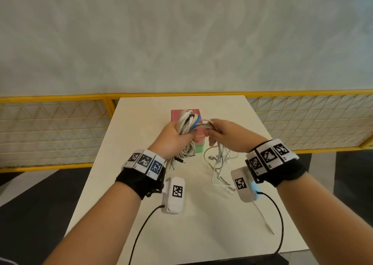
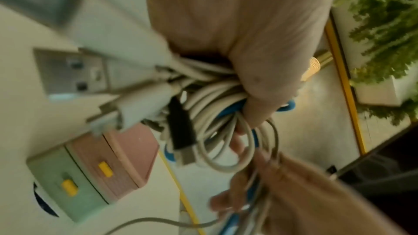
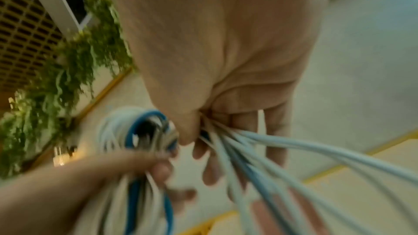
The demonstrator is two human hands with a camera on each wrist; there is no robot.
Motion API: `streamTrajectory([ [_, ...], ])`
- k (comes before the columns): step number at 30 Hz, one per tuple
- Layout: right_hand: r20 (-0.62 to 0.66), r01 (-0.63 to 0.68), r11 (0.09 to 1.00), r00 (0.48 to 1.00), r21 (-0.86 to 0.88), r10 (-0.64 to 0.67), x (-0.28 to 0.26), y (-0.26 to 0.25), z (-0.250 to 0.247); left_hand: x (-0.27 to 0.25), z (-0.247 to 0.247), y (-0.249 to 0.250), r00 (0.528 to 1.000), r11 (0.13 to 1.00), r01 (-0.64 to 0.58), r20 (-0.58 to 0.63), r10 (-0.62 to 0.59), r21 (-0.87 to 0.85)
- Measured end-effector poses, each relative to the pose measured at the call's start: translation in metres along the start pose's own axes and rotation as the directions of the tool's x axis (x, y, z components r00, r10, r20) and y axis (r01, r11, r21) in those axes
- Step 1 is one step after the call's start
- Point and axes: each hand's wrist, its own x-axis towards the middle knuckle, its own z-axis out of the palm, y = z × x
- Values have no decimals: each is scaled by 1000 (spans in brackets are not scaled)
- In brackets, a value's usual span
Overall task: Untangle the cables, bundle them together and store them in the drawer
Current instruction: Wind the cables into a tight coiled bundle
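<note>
My left hand [image 1: 173,135] grips a looped bundle of white, blue and black cables [image 1: 188,123] above the table; the left wrist view shows the coil [image 2: 217,113] inside my fist, with USB plugs [image 2: 70,72] sticking out. My right hand [image 1: 224,135] pinches several white and pale blue cable strands [image 1: 203,125] that run across from the bundle; their loose ends [image 1: 219,168] hang to the table. In the right wrist view the strands [image 3: 248,149] fan out from my fingers. A small pink and green drawer box [image 1: 198,143] stands behind the hands, its drawers [image 2: 90,172] closed.
The white table [image 1: 201,224] runs forward to a yellow mesh railing [image 1: 50,127]. Black wrist-camera leads [image 1: 141,230] trail over the near edge. A thin white cable end [image 1: 264,218] lies at the right. Green hanging plants [image 2: 384,33] are beyond the rail.
</note>
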Motion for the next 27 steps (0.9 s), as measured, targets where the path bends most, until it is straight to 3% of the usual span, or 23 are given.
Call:
streamTrajectory([
  [6, -37, -19, 1000, 999, -2, 19, 2, 36, 23, 7, -8, 1, 997, 980, 18, -74, -33, -197],
  [9, -169, 117, 986, 981, 121, -96, -1, 24, 14, 5, -7, -2, 997, 986, 23, -74, -36, -166],
  [11, -183, 162, 957, 976, 239, -120, -3, 15, 12, 3, -6, -1, 997, 988, -10, -80, -3, -157],
  [15, -127, 55, 959, 992, 280, -19, -7, 18, 28, 7, -6, -1, 988, 961, 51, -127, -88, -273],
  [18, -255, 3, 947, 963, 322, 84, -8, 21, 31, 4, -3, -4, 999, 975, 40, -13, -43, -218],
  [21, -405, 57, 887, 902, 458, 152, -7, 13, 21, 1, 7, -8, 998, 997, 20, -54, -25, -74],
  [24, -406, 167, 800, 908, 576, 103, -13, -6, 20, 3, 16, -11, 986, 993, 39, -155, -56, -112],
  [27, -422, 182, 837, 904, 516, 63, -22, -19, 25, 0, 22, -6, 986, 981, 44, -152, -74, -190],
])
